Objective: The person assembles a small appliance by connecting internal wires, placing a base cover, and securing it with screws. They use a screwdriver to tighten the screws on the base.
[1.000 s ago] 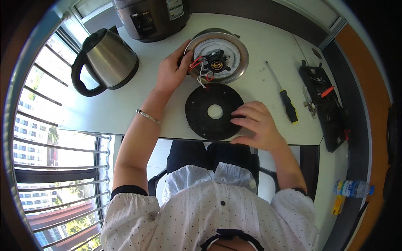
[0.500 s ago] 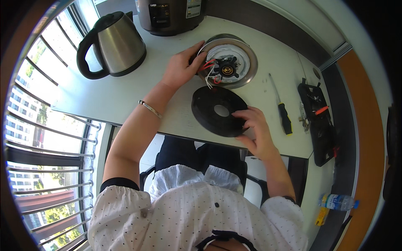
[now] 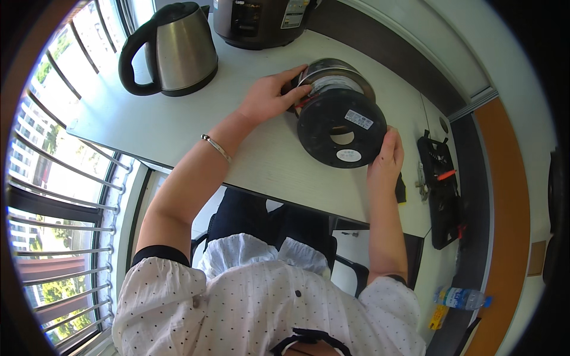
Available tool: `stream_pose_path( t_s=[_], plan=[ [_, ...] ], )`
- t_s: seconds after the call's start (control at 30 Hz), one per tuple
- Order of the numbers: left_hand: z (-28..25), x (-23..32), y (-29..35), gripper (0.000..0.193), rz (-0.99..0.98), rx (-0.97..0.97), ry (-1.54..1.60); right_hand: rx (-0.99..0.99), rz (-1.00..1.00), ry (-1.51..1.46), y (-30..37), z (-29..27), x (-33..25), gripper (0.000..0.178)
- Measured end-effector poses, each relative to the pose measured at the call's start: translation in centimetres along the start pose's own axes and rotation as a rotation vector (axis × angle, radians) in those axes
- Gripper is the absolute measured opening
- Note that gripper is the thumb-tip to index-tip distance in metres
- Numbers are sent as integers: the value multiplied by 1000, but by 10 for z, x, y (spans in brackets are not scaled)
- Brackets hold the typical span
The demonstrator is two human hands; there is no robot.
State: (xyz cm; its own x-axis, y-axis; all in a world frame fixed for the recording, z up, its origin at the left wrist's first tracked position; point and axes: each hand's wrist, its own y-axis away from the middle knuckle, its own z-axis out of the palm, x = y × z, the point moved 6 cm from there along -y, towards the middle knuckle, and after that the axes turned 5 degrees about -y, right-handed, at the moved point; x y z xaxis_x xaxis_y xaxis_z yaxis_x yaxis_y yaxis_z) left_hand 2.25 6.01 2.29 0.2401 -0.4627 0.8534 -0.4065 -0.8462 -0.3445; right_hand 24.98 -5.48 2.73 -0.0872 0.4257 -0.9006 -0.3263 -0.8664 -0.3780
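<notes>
My left hand (image 3: 270, 99) grips the left side of an upturned, round metal appliance body (image 3: 337, 66), which looks like the base of an electric kettle. My right hand (image 3: 387, 155) holds the right edge of a black round base cover (image 3: 320, 130) with a hole in its middle and two white labels on the face toward me. The cover is tilted up against or just in front of the body's near side and hides its inner parts. A bit of red wire (image 3: 304, 102) shows between them, close to my left thumb.
A steel kettle (image 3: 184, 53) with a black handle stands at the left, beside a dark cooker (image 3: 261, 24) at the back. On the right lie a screwdriver (image 3: 401, 190), mostly behind my right hand, and an open black tool case (image 3: 440, 190). A plastic bottle (image 3: 463, 298) lies farther right.
My right hand has raised the black cover and moved it up and to the right, turning its labelled face toward me. It now covers the wires and connector. My left hand still grips the body.
</notes>
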Motion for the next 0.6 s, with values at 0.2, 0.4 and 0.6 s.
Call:
stream_pose_path(
  t_s=[0.2, 0.4, 0.6],
  plan=[
    [-2, 7, 0, 50, 6, -35, -67, -50, 56, 0, -14, 11, -11, 32],
    [-2, -3, -3, 50, 34, -15, 9, -99, 71, -35, -18, 3, -10, 33],
    [-5, -1, -2, 51, 29, -30, -22, -135, 74, -66, -17, -6, -3, 36]
  ],
)
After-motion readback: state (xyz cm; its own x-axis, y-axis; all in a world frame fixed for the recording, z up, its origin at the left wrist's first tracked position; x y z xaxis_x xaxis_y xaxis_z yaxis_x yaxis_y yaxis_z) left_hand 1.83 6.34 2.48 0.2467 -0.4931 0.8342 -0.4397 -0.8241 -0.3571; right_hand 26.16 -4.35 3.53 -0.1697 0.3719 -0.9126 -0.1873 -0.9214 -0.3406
